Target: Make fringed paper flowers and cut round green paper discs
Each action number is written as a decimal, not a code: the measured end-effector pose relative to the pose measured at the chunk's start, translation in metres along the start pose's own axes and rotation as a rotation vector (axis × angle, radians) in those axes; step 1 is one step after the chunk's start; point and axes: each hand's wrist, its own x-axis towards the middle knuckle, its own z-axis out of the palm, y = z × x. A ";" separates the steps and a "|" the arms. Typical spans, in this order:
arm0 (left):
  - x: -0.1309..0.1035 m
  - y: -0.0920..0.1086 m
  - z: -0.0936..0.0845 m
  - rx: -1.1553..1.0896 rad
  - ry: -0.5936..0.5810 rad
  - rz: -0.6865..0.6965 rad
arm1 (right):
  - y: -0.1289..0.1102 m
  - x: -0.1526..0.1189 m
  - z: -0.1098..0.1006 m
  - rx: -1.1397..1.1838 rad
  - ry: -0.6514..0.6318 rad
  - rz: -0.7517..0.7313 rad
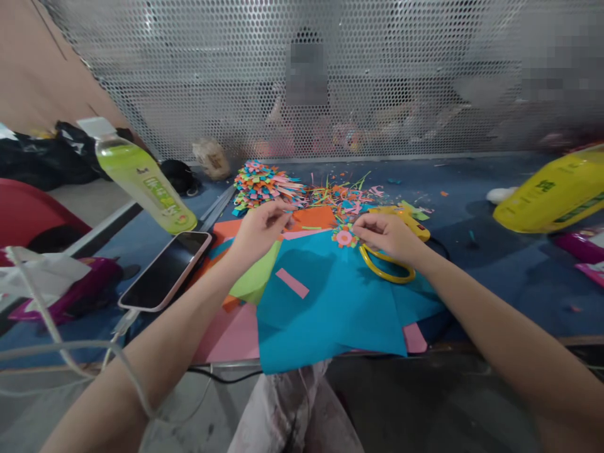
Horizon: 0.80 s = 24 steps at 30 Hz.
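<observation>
My right hand [384, 231] pinches a small paper flower [344, 238] at its edge; it has a pink centre with orange, green and blue bits around it. My left hand [268, 226] is closed with thumb and fingertips together over the orange paper [316, 218]; anything between them is too small to make out. Below both hands, a large blue paper sheet [330, 308] bears a loose pink strip [292, 283]. Yellow-handled scissors [389, 274] lie under my right wrist, beside a yellow tool [418, 225] partly hidden by that hand.
Behind my left hand is a heap of coloured paper pieces [262, 185], with paper scraps [342, 195] beside it. A phone [165, 270] on a cable, a green drink bottle [144, 179] and a tissue pack [101, 286] stand left. A yellow pouch [552, 192] is right; a perforated metal panel [236, 82] rises behind.
</observation>
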 end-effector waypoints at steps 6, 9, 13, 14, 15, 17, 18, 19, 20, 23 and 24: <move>-0.002 -0.004 0.005 0.043 -0.130 -0.088 | 0.010 0.001 -0.003 0.013 -0.043 0.105; -0.010 0.001 0.021 -0.074 -0.215 -0.147 | 0.007 0.001 -0.001 0.030 -0.078 0.112; -0.020 0.009 0.041 -0.329 -0.357 -0.284 | -0.001 0.000 0.005 0.032 -0.086 0.132; -0.021 0.010 0.044 -0.386 -0.373 -0.308 | -0.003 0.000 0.006 0.051 -0.085 0.148; -0.022 0.011 0.047 -0.426 -0.385 -0.325 | -0.004 0.001 0.007 0.082 -0.087 0.163; -0.023 0.011 0.050 -0.474 -0.385 -0.343 | -0.005 0.001 0.009 0.180 -0.093 0.183; -0.023 0.011 0.051 -0.492 -0.372 -0.348 | -0.005 0.001 0.009 0.236 -0.091 0.186; -0.022 0.010 0.051 -0.510 -0.347 -0.354 | -0.004 0.002 0.009 0.285 -0.086 0.185; -0.022 0.009 0.050 -0.529 -0.313 -0.360 | -0.003 0.002 0.009 0.321 -0.077 0.181; -0.021 0.008 0.048 -0.560 -0.215 -0.386 | -0.001 0.002 0.008 0.326 -0.083 0.171; -0.021 0.008 0.048 -0.562 -0.196 -0.394 | -0.001 0.002 0.008 0.300 -0.102 0.175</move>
